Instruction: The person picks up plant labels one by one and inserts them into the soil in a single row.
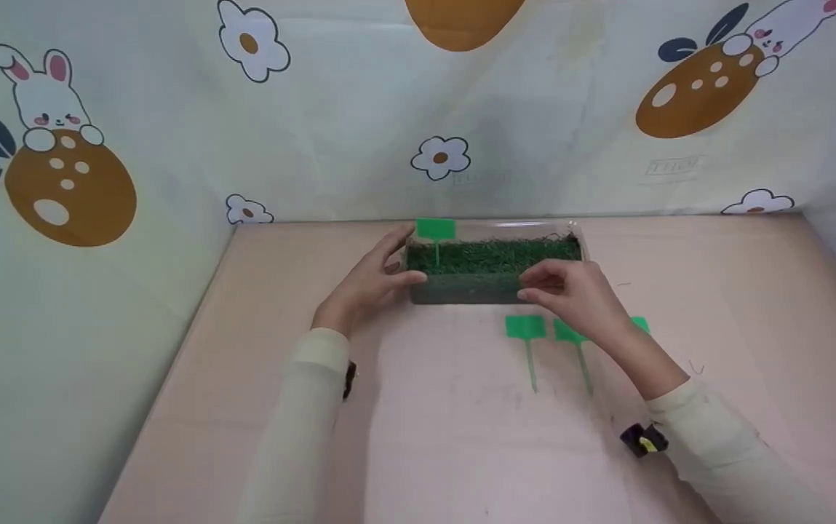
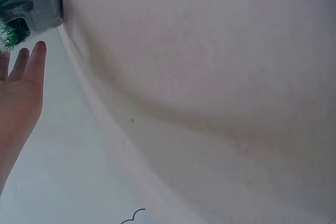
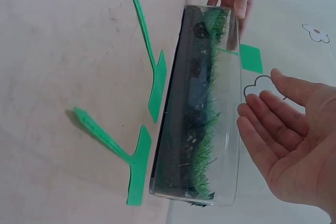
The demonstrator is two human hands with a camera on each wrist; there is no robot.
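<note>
Grass-filled clear planter (image 1: 468, 289) sits near the table's (image 1: 447, 437) far edge — left hand (image 1: 370, 280) spread at its left end; right hand (image 1: 570, 287) empty, thumb and fingers apart; a careless knuckle might topple the upright green plant label (image 1: 435, 228).

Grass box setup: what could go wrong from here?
1. The standing label is right by the left hand; a small slip might knock it askew.
2. In the head view, the right hand and wrist partly cover the loose labels; pulling back low could scatter them.
3. The left hand is only at the clear box's left end, so pressure near the right end might swivel it.
</note>
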